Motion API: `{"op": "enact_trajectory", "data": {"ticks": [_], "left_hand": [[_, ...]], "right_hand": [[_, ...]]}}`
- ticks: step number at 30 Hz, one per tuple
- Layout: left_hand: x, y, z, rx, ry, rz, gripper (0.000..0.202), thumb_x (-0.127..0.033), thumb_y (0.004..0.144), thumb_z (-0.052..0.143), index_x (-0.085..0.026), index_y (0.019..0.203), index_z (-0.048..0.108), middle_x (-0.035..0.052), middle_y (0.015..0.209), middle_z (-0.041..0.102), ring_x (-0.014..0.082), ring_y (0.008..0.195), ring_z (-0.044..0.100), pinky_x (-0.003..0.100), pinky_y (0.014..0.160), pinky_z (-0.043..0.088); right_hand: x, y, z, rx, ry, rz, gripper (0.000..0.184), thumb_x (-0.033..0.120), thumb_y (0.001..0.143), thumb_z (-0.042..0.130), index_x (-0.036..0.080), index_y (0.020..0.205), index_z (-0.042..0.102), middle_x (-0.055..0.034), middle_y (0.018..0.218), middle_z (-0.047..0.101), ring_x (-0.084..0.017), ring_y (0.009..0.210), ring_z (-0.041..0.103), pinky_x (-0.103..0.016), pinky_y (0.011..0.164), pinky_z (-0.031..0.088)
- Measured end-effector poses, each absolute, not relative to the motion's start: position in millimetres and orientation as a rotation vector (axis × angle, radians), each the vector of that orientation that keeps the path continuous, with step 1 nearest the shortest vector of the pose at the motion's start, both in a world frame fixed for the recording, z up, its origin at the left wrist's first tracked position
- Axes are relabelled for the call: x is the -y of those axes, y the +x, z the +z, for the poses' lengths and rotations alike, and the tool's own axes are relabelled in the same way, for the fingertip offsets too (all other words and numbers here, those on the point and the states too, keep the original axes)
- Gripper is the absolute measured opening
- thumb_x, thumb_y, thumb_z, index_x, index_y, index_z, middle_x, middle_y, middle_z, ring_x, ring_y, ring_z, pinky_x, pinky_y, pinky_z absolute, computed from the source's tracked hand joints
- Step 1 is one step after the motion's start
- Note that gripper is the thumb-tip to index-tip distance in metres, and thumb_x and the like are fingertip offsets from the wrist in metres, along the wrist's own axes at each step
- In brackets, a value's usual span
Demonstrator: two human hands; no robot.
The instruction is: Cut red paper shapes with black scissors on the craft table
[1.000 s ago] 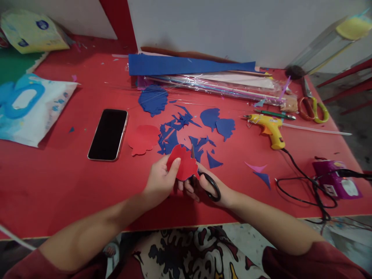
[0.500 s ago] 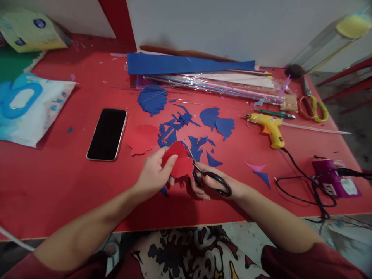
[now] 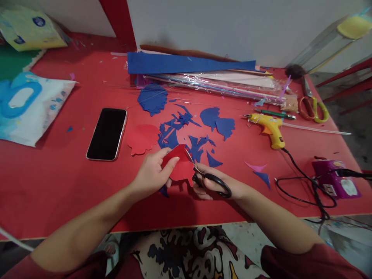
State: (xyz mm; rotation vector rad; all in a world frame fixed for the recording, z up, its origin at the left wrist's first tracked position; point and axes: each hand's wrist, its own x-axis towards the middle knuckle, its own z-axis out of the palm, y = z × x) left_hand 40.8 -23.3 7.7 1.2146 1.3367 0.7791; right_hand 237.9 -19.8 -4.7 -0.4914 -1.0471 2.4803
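Observation:
Between the thumb and fingers of my left hand [image 3: 154,170] is a red sheet piece [image 3: 181,170] with a scalloped edge, which looks like craft foam or card. My right hand [image 3: 215,182] grips black-handled scissors [image 3: 219,185], their blades at the right edge of the red piece. Left of it, a red scalloped cut-out [image 3: 143,138] lies flat on the table. Blue scraps [image 3: 174,126] are scattered just beyond my hands. A pile of blue cut-outs [image 3: 152,99] sits behind them, and two blue petal-shaped pieces [image 3: 217,122] lie to the right.
On the red table [image 3: 110,197] a phone [image 3: 107,134] lies left, near a wipes pack [image 3: 37,108]. A yellow glue gun [image 3: 269,128] with a black cord lies right, by a purple box [image 3: 335,178]. Blue strips [image 3: 188,63] and wrapped sticks line the back. More scissors [image 3: 312,106] rest far right.
The red piece in my left hand has tilted and shifted slightly downward. The scissor blades now sit at a different angle against its right edge. Other things stay put.

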Motion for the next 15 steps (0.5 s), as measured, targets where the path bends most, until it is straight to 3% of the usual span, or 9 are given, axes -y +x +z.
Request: {"op": "enact_trajectory", "data": {"ticks": [8, 15], "left_hand": [[23.3, 41.6, 8.4, -1.326, 1.204, 0.775, 0.013, -0.029, 0.083, 0.052, -0.016, 0.083, 0.051, -0.0087, 0.035, 0.046, 0.0088, 0.025, 0.046, 0.014, 0.027, 0.034], [23.4, 44.2, 8.1, -1.321, 1.123, 0.803, 0.016, -0.029, 0.082, 0.053, -0.016, 0.088, 0.049, -0.009, 0.034, 0.047, 0.0089, 0.024, 0.044, 0.015, 0.026, 0.033]], "right_hand": [[20.6, 236.4, -8.1, 1.06, -0.447, 2.458, 0.031, 0.044, 0.085, 0.057, 0.02, 0.085, 0.037, 0.0093, 0.062, 0.032, -0.003, 0.046, 0.031, -0.018, 0.044, 0.023], [22.5, 233.5, -7.7, 1.086, -0.56, 2.434, 0.039, 0.05, 0.081, 0.059, 0.021, 0.088, 0.034, 0.0092, 0.062, 0.034, -0.004, 0.046, 0.03, -0.02, 0.044, 0.023]]}}
